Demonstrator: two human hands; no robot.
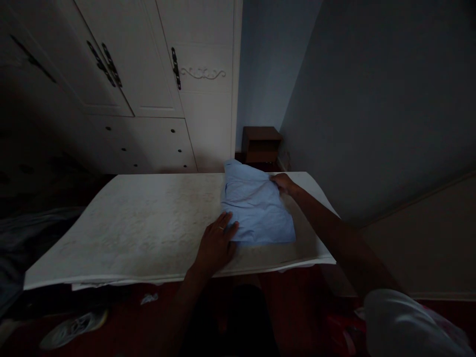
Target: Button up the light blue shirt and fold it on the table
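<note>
A light blue folded cloth lies on the right part of a white mattress. My left hand rests flat on the mattress with its fingers spread, the fingertips touching the cloth's near left corner. A ring shows on one finger. My right hand is at the cloth's far right edge, fingers curled onto the fabric there.
A white wardrobe with dark handles and drawers stands behind the mattress. A small brown bedside cabinet sits in the corner by the blue wall. A shoe and a scrap lie on the dark red floor at the lower left.
</note>
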